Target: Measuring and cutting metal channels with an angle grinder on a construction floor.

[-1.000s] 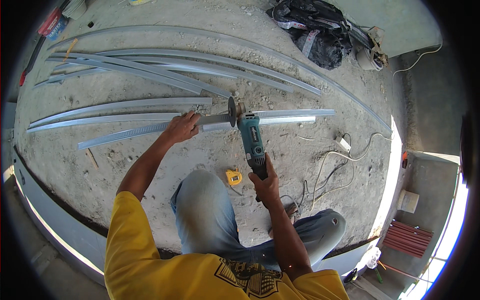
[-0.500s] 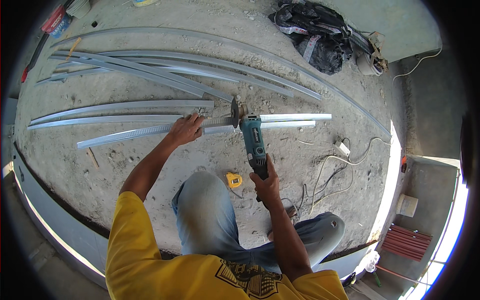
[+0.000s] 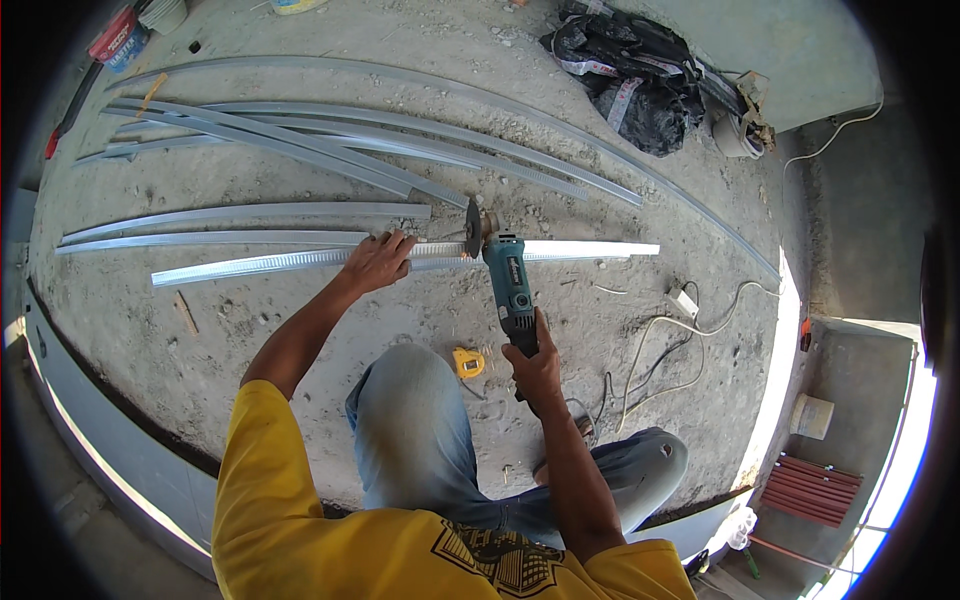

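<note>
My right hand (image 3: 535,368) is wrapped round the rear grip of a teal angle grinder (image 3: 511,282). The grinder's dark cutting disc (image 3: 473,229) stands on edge at a long, shiny metal channel (image 3: 255,267), touching or very near it; I cannot tell which. Just left of the disc, my left hand (image 3: 378,262) grips that channel, its fingers curled over the top. The channel runs on past the grinder to the right, and another strip lies partly hidden beneath it. Two more metal channels (image 3: 240,211) lie just beyond my left hand.
Several more metal channels (image 3: 390,140) lie crossed farther off. A yellow tape measure (image 3: 468,362) rests near my knee. Cords (image 3: 655,318) and a white socket box (image 3: 684,302) lie at right. Black plastic bags (image 3: 650,105) are heaped at the far right; a bucket (image 3: 117,42) stands far left.
The channel under my left hand has shifted slightly, and its right part now covers most of the strip below it. Both hands keep their grips, and the grinder has barely moved.
</note>
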A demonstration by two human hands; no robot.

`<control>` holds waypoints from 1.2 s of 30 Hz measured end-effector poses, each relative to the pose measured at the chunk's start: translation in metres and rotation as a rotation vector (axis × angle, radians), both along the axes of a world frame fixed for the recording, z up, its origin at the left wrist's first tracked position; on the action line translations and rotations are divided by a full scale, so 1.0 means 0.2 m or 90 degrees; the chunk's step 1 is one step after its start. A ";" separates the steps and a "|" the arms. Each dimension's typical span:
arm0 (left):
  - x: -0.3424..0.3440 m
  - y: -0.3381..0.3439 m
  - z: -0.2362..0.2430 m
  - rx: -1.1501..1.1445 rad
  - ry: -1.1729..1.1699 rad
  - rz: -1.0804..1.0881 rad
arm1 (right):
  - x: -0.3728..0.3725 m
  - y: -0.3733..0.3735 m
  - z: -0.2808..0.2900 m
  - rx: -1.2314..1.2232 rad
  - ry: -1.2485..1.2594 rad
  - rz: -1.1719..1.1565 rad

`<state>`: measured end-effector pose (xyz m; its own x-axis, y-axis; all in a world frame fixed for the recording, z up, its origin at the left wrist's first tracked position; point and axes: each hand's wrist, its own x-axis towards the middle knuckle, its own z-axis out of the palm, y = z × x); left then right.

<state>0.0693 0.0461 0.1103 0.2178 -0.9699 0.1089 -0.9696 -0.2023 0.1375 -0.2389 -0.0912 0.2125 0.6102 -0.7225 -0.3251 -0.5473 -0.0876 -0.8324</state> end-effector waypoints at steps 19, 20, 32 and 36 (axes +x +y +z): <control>0.01 -0.01 0.00 -0.033 -0.001 0.008 | -0.01 0.00 0.01 -0.041 0.001 0.013; 0.00 -0.01 -0.01 -0.040 -0.001 0.005 | -0.01 0.00 0.00 -0.062 0.005 0.014; 0.01 0.02 0.00 0.003 0.031 0.025 | -0.03 0.00 -0.08 -0.012 -0.033 0.018; 0.03 0.01 -0.01 -0.069 0.070 0.077 | -0.03 0.00 -0.05 -0.030 -0.005 0.020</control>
